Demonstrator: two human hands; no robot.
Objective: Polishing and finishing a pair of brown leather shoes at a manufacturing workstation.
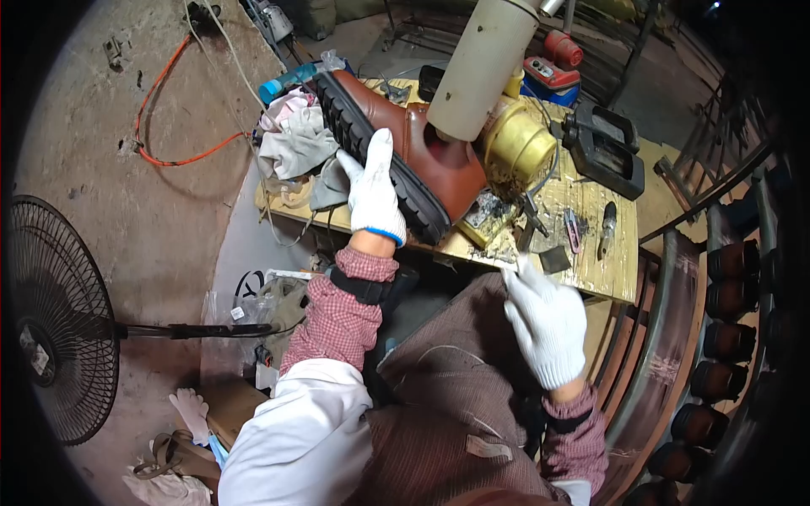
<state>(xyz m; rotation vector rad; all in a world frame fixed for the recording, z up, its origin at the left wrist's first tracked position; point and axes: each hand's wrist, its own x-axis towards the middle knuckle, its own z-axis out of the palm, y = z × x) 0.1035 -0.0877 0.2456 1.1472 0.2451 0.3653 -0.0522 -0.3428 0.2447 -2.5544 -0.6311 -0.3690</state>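
A brown leather boot (pixel 396 118) with a thick black lugged sole (pixel 405 190) lies on its side at the front of the workbench. My left hand (pixel 375 196), in a white knit glove, grips it by the sole, thumb and fingers spread along the edge. The lower end of a grey cylinder (pixel 481 72) stands at the boot's opening; whether it reaches inside I cannot tell. My right hand (pixel 544 325), also gloved, is by the bench's front edge with fingers stretched out, and I see nothing in it. Nearest to it is a small dark square piece (pixel 554 259).
On the yellowish bench (pixel 620 270) are a yellow round machine part (pixel 519 143), a hammer (pixel 533 219), a pink-handled cutter (pixel 573 232) and a black-handled tool (pixel 607 228). Grey rags (pixel 299 143) lie left. A fan (pixel 63 320) stands far left; racked boots (pixel 730 299) line the right.
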